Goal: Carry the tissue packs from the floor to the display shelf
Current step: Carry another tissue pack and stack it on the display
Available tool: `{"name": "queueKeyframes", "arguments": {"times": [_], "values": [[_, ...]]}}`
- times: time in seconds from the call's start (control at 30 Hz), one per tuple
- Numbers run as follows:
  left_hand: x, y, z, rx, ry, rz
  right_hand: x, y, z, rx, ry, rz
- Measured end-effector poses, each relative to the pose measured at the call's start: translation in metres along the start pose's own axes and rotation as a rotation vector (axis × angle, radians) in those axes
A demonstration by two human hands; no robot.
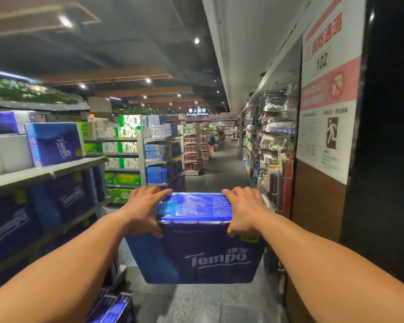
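A large dark-blue Tempo tissue pack (196, 248) hangs in the air in front of me, held at chest height. My left hand (142, 209) grips its upper left corner, fingers over the top and thumb on the front face. My right hand (244, 209) grips the upper right corner the same way. The display shelf (47, 171) runs along my left, with Tempo tissue packs (56, 145) on its top board and more on the boards below. More tissue packs (113, 308) lie on the floor at the bottom left.
A wall with a fire-exit poster (327, 94) stands close on my right. Beyond it hang racks of small goods (266, 141). The aisle floor (222, 159) runs straight ahead between shelves of green and blue tissue products (124, 148).
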State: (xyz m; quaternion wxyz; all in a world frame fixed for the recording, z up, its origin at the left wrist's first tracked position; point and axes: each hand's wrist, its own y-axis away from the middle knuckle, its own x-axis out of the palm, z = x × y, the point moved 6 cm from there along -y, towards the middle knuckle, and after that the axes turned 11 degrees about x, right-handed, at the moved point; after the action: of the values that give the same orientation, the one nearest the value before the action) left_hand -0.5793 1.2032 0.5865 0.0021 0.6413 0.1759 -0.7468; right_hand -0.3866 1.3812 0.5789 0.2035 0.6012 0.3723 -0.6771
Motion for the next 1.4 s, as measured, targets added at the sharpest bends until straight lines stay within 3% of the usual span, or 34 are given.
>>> {"name": "queueKeyframes", "arguments": {"times": [0.27, 0.53, 0.8, 1.1, 1.4], "values": [[0.042, -0.060, 0.134, -0.173, -0.041, 0.008, 0.055, -0.175, 0.076, -0.183, -0.048, 0.007], [0.040, -0.106, 0.278, -0.313, -0.184, -0.063, 0.074, -0.332, 0.179, -0.358, -0.137, -0.085], [0.033, -0.133, 0.400, -0.426, -0.455, -0.246, 0.085, -0.469, 0.282, -0.544, -0.276, -0.326], [0.019, -0.181, 0.492, -0.559, -0.728, -0.455, 0.073, -0.628, 0.381, -0.750, -0.389, -0.639], [-0.010, -0.176, 0.566, -0.721, -0.944, -0.442, 0.058, -0.709, 0.497, -0.918, -0.632, -0.851]]}}
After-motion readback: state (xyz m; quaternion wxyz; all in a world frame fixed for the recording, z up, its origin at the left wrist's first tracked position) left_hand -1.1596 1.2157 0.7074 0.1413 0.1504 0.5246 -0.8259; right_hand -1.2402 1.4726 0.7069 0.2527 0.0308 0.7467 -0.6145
